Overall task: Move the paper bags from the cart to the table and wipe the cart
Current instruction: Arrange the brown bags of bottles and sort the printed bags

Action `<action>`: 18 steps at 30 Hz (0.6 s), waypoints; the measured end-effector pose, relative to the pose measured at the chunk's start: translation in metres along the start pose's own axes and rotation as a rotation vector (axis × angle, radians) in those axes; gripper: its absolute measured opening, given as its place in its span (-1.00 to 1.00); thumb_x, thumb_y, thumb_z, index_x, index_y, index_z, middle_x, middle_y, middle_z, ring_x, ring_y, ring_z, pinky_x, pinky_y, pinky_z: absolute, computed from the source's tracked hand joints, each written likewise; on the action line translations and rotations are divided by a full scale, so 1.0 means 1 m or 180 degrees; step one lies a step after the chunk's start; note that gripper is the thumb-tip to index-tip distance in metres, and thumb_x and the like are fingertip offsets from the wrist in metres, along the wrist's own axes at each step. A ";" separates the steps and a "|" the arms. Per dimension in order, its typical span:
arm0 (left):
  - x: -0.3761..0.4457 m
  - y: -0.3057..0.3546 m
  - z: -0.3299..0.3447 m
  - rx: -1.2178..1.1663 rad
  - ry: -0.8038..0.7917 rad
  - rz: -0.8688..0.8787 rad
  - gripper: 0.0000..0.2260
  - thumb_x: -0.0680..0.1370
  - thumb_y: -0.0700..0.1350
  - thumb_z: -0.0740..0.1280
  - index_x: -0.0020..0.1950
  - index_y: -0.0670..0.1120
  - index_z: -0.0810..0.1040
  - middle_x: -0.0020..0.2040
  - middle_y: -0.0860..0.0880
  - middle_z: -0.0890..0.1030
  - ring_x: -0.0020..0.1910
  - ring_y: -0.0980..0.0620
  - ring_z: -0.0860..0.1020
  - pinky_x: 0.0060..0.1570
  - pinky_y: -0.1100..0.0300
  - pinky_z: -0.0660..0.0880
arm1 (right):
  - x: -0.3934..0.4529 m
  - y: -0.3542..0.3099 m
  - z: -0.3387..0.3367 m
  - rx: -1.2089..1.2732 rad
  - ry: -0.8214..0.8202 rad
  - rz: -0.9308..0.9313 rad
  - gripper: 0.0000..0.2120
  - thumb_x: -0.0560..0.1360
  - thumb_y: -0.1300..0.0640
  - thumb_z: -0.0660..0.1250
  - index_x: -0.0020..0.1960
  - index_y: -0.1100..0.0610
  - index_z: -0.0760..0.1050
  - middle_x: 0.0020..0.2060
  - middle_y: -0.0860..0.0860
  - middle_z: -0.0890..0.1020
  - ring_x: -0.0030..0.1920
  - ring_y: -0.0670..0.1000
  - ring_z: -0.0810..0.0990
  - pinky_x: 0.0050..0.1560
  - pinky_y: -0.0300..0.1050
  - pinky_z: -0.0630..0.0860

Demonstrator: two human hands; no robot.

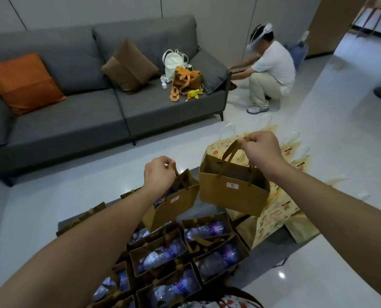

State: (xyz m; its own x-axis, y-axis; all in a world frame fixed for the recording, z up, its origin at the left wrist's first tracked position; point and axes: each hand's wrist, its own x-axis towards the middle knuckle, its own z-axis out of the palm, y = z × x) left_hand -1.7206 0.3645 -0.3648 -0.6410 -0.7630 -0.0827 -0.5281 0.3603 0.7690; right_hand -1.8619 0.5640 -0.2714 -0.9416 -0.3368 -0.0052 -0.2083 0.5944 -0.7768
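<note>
1. Above the low grey table (271,261), two brown paper bags hang in the air, each held by its handles with the mouth upward.
2. Of the two, the right bag (233,194) hangs nearly level, its long side running left to right and a white label marked "5" facing the camera; the left bag (174,205) is tilted, its bottom swung down toward the left.
3. Curled tight round the right bag's handle loops is the right hand (261,150) — fingers closed over the straps, knuckles up.
4. Likewise the left hand (159,174) grips the left bag's handle, fingers wrapped round it.
5. Below them, a cluster of open brown bags (160,254) stands on the table in rows, mouths up, each holding something bluish-purple and glossy — what it is cannot be made out.
6. Flat patterned yellow bags (274,216) with white handles lie fanned out on the table's right side, partly hidden behind the right bag.
7. The left bag's label is too blurred to read; the nearest bags are cut off by the bottom edge.
8. Beyond, a grey sofa (73,121) carries cushions and belongings, and a person (271,70) crouches at its right end.
</note>
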 end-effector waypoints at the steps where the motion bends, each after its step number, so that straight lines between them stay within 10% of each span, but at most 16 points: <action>1: 0.005 0.001 0.008 0.0071 -0.0065 0.0038 -0.83 0.64 -0.20 0.29 0.17 -0.05 0.62 0.00 -0.05 0.63 -0.16 0.00 0.60 -0.27 0.20 0.55 | 0.001 0.007 -0.001 -0.0003 0.0014 0.0044 -0.68 0.58 0.04 0.35 -0.16 0.29 0.65 -0.10 0.27 0.66 -0.21 0.23 0.61 -0.18 0.26 0.62; 6: 0.029 0.012 0.049 0.0304 -0.0293 0.0162 -0.83 0.64 -0.17 0.30 0.18 -0.06 0.65 0.09 -0.02 0.62 -0.10 0.06 0.55 -0.10 0.18 0.55 | 0.009 0.043 -0.006 0.0115 -0.0007 0.0308 -0.63 0.58 0.08 0.34 -0.20 0.39 0.54 -0.41 0.19 0.48 -0.40 0.12 0.52 -0.14 0.23 0.63; 18: 0.058 -0.006 0.132 0.0674 -0.1050 0.0186 -0.85 0.65 -0.07 0.31 0.02 -0.02 0.68 -0.10 -0.02 0.66 -0.13 0.02 0.60 -0.11 0.18 0.53 | 0.028 0.091 -0.005 0.0169 -0.0247 0.0429 -0.59 0.60 0.07 0.35 -0.18 0.45 0.45 -0.39 0.15 0.37 -0.39 0.13 0.42 -0.23 0.01 0.54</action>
State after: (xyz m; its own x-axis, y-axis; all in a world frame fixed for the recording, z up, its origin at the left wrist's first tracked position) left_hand -1.8276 0.3890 -0.4577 -0.7996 -0.5372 -0.2684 -0.5666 0.5269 0.6335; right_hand -1.9090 0.6124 -0.3390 -0.9364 -0.3131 -0.1587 -0.0651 0.5991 -0.7980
